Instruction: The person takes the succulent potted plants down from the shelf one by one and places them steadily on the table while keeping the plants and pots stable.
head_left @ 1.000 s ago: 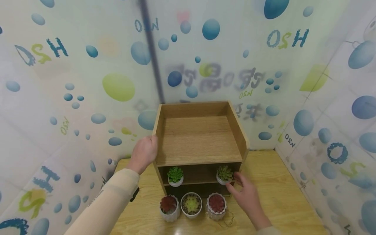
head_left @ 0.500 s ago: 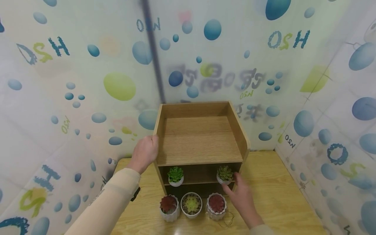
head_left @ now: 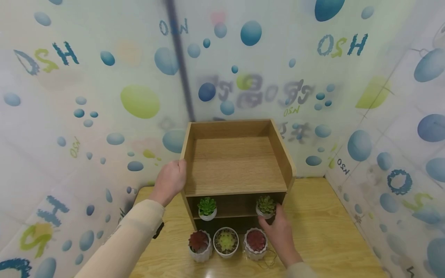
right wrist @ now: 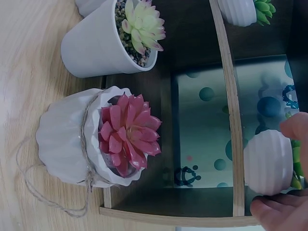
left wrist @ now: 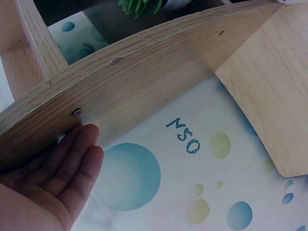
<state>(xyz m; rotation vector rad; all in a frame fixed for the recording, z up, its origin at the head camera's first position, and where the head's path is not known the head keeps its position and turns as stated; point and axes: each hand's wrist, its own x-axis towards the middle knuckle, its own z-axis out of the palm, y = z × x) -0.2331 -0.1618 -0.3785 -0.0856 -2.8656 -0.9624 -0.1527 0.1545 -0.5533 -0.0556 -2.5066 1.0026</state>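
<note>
A two-level wooden desktop shelf (head_left: 236, 164) stands on the table. My left hand (head_left: 170, 179) holds its left side panel; in the left wrist view the fingers (left wrist: 79, 166) lie along the panel's outer face and the thumb is hidden. At the right end of the middle level, my right hand (head_left: 281, 233) grips a small potted green succulent (head_left: 265, 205) by its ribbed white pot (right wrist: 269, 162). The thumb is on one side of the pot and the fingers on the other. Another small green succulent (head_left: 207, 207) sits at that level's left end.
Three potted plants stand in front of the shelf: a dark red succulent (head_left: 199, 246), a pale green one (head_left: 226, 242) and a red one (head_left: 256, 243) with twine round its pot. Patterned curtain-like walls (head_left: 104, 96) surround the wooden table (head_left: 326, 231).
My right hand has moved slightly left and in around the right-hand succulent's pot. The left hand and the shelf stay where they were.
</note>
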